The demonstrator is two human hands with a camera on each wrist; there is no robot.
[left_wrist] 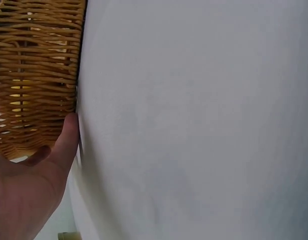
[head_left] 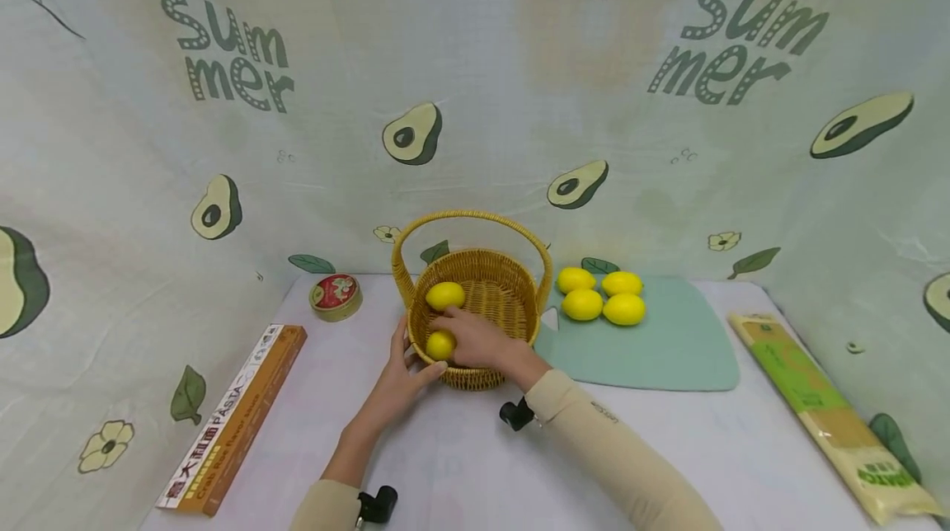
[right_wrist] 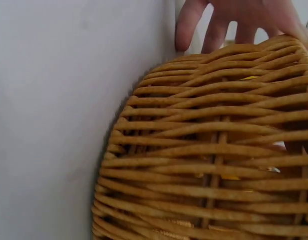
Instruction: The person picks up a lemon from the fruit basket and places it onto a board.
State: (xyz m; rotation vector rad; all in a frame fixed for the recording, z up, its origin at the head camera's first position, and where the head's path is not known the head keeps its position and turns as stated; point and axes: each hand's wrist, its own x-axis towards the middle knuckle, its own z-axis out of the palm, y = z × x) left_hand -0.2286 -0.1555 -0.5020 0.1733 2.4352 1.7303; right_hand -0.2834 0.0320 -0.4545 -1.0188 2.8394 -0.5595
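Observation:
A wicker basket (head_left: 472,378) with a tall arched handle stands in the middle of the table. My left hand (head_left: 397,387) holds its near left side, the thumb by the rim and the fingers spread along the outer wall. Inside the basket, my right hand (head_left: 482,340) reaches down on the left and curls against the nearer lemon (head_left: 441,345), apparently gripping it; some fingers are hidden. Another lemon (head_left: 445,295) lies just behind. In the left wrist view, the left hand (left_wrist: 31,195) touches the woven wall. Through the right wrist view's weave, little of the right hand shows.
Several lemons (head_left: 582,305) sit on a pale green board (head_left: 668,358) right of the basket. A round red-topped tin (head_left: 336,298) stands back left. A long pasta box (head_left: 233,424) lies at left, a green and yellow noodle packet (head_left: 824,407) at right. Printed cloth hangs behind.

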